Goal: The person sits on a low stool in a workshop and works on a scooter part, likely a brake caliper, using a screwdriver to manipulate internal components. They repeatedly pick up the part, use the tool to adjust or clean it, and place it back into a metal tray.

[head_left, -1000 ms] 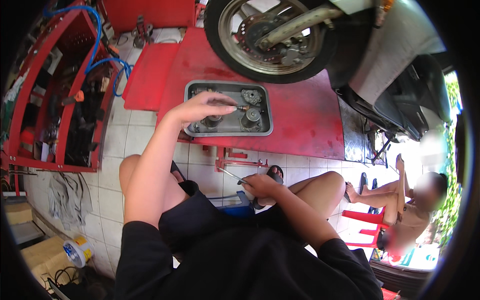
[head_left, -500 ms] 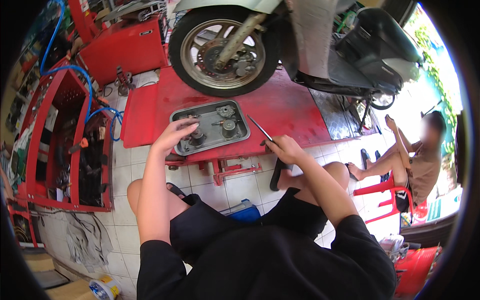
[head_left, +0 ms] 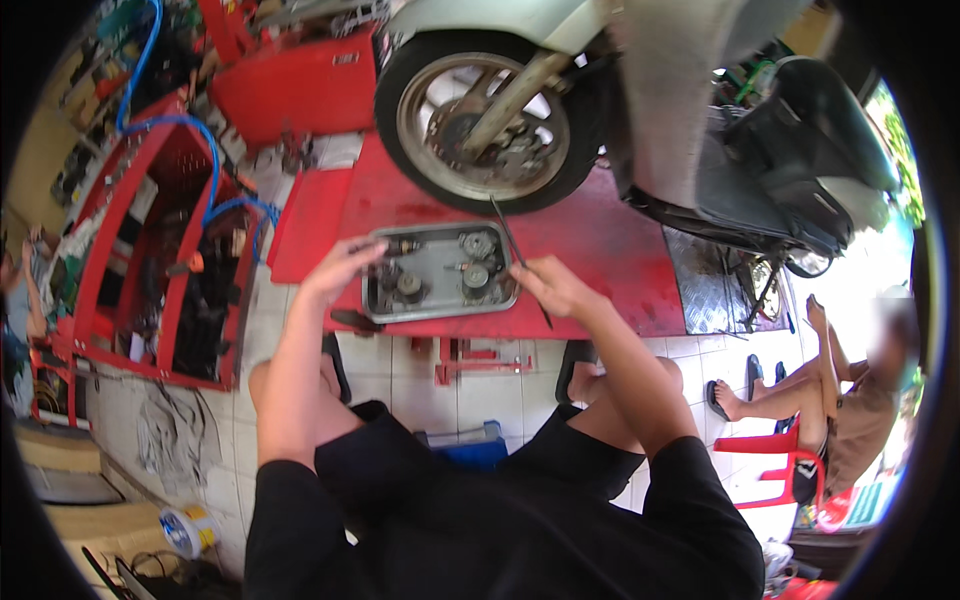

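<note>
The fingers of the right hand [head_left: 552, 287] were closed around a slim dark rod [head_left: 506, 227], partway along, so both ends stuck out past the grip. Those of the left hand [head_left: 343, 267] were bent near the upper left rim of a grey metal tray [head_left: 437, 274]; whether they pinched a part, I couldn't tell. Inside stood two cylindrical parts [head_left: 475, 283], probably corralled there by the raised walls. The tray lay on the red bench [head_left: 600, 235], close to the near edge, seemingly for easy reach, below a scooter's front wheel [head_left: 415, 165].
</note>
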Demonstrator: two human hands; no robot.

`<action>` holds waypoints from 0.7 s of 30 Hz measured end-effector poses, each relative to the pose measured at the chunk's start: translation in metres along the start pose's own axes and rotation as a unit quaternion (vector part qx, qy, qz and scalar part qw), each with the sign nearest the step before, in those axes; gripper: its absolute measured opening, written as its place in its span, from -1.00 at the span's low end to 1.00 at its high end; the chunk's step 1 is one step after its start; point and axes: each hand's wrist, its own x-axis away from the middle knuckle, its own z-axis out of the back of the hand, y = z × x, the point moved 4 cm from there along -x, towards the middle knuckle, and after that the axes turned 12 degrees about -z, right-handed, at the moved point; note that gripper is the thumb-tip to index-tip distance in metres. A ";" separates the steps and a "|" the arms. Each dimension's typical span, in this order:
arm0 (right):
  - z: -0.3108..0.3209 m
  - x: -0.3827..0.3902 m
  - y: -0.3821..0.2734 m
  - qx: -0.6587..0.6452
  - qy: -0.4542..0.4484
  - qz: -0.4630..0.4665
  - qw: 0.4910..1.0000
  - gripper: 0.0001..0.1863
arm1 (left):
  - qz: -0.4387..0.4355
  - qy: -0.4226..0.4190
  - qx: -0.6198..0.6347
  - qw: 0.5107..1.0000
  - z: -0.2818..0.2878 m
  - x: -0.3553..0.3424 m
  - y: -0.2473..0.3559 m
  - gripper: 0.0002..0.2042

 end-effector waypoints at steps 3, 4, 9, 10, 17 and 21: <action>-0.010 -0.022 0.002 0.040 -0.044 -0.016 0.998 -0.50 | 0.052 0.058 -0.094 0.993 0.021 -0.011 -0.024 -0.40; -0.019 -0.025 0.004 -0.038 -0.049 0.003 0.998 -0.54 | 0.052 0.020 -0.102 0.993 0.029 -0.017 -0.028 -0.40; -0.036 -0.020 -0.012 0.059 -0.136 0.055 0.987 -0.70 | -0.030 -0.023 -0.184 0.982 0.007 -0.022 0.006 -0.55; -0.043 -0.025 -0.015 0.035 -0.139 0.079 0.987 -0.72 | -0.052 -0.032 -0.178 0.982 0.003 -0.022 0.007 -0.58; -0.053 -0.048 -0.019 0.148 -0.118 0.130 0.973 -0.81 | -0.150 -0.023 -0.223 0.963 0.004 -0.040 -0.011 -0.63; -0.050 -0.047 -0.019 0.202 -0.081 0.091 0.972 -0.85 | -0.157 0.024 -0.225 0.961 0.012 -0.035 -0.015 -0.65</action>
